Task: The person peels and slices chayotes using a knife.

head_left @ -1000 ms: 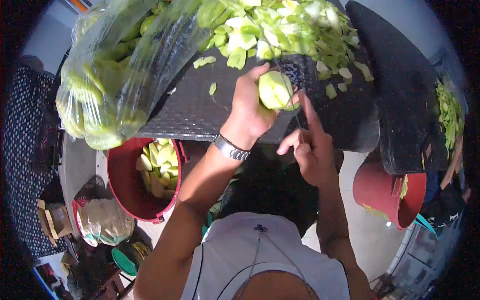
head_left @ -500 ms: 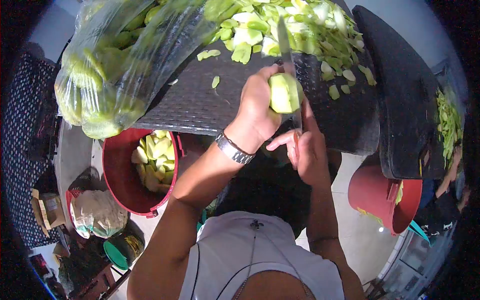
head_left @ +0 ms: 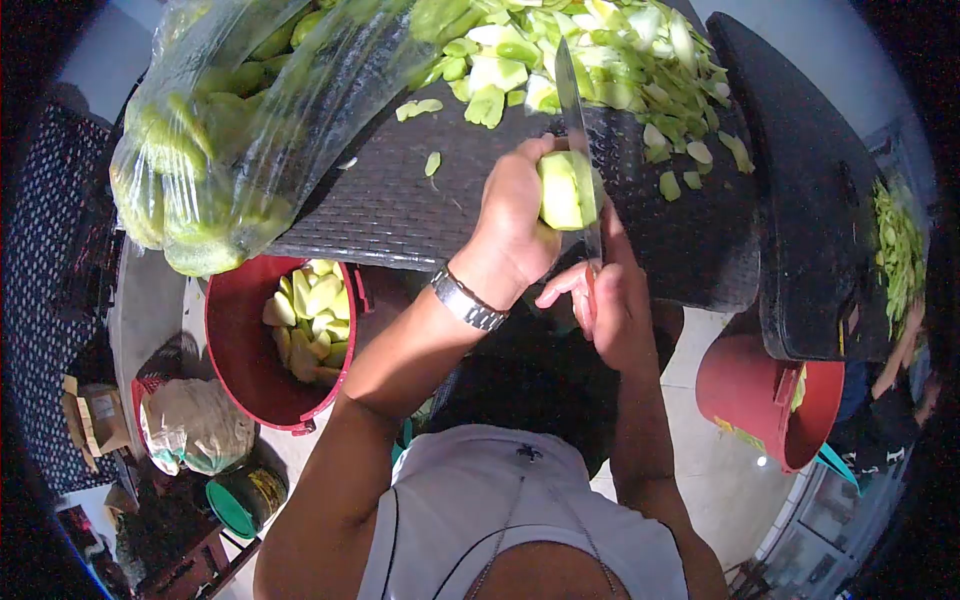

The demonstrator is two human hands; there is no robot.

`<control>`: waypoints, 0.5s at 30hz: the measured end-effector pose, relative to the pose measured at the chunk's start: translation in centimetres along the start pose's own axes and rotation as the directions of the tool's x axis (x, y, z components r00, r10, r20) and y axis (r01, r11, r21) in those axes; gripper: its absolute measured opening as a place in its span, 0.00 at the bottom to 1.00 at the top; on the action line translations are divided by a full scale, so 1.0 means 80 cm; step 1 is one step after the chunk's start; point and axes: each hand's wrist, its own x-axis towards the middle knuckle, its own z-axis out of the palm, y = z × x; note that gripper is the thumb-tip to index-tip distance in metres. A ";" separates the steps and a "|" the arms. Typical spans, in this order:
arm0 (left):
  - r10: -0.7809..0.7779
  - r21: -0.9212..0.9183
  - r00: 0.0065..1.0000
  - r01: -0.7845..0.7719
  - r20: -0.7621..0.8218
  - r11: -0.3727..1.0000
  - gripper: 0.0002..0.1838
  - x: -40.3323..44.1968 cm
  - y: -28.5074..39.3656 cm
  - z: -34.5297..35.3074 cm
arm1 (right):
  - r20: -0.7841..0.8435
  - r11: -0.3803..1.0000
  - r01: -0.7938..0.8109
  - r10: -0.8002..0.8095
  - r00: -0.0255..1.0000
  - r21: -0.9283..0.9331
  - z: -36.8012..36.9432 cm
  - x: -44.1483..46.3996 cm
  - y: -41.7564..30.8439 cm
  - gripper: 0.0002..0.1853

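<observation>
My left hand (head_left: 517, 210), with a metal watch on its wrist, is wrapped round a pale green peeled fruit (head_left: 565, 192). In my right hand (head_left: 615, 305) is a long knife (head_left: 572, 95), its handle in my fingers. The blade points away from me and lies against the fruit's right side. Beyond my hands, pale green slices and peelings (head_left: 610, 60) are heaped on the dark woven table (head_left: 400, 205). A clear plastic bag (head_left: 210, 170) of green fruits hangs over the table's left edge.
Below the table at left, a red bucket (head_left: 235, 345) holds cut pieces. Another red bucket (head_left: 735, 390) stands on the floor at right. A second dark table (head_left: 800, 180) bears peelings (head_left: 900, 250), near another person's arm (head_left: 900, 355). A wrapped sack (head_left: 195, 425) sits lower left.
Since a second ago, the fruit has shifted right and the knife blade has turned its flat side into view against it. The view has shifted slightly. Little differs over the last half second.
</observation>
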 end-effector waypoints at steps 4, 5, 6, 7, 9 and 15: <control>0.048 0.085 0.998 -0.051 0.033 0.995 0.18 0.002 -0.001 -0.008 | 0.012 0.997 -0.041 0.042 0.999 -0.071 -0.001 0.001 -0.009 0.39; 0.059 0.084 0.997 -0.062 0.045 0.995 0.18 0.001 -0.001 -0.010 | 0.005 0.999 -0.002 0.003 1.000 -0.043 0.001 0.001 -0.006 0.39; 0.065 0.073 0.998 -0.066 0.015 0.995 0.18 0.002 -0.002 -0.010 | -0.004 0.999 0.037 -0.037 0.999 -0.015 0.005 0.001 -0.002 0.39; 0.071 0.062 0.997 -0.070 -0.016 0.996 0.17 0.002 -0.003 -0.009 | -0.014 0.999 0.050 -0.050 0.999 -0.004 0.007 0.002 -0.002 0.41; 0.080 0.065 0.997 -0.080 0.006 0.995 0.16 0.002 -0.003 -0.011 | -0.037 0.999 0.049 -0.049 0.998 0.003 0.013 0.000 -0.006 0.45; 0.057 0.060 0.987 -0.067 0.151 0.996 0.14 0.014 -0.004 -0.033 | -0.044 0.999 0.045 -0.045 0.998 -0.008 0.014 -0.003 -0.003 0.47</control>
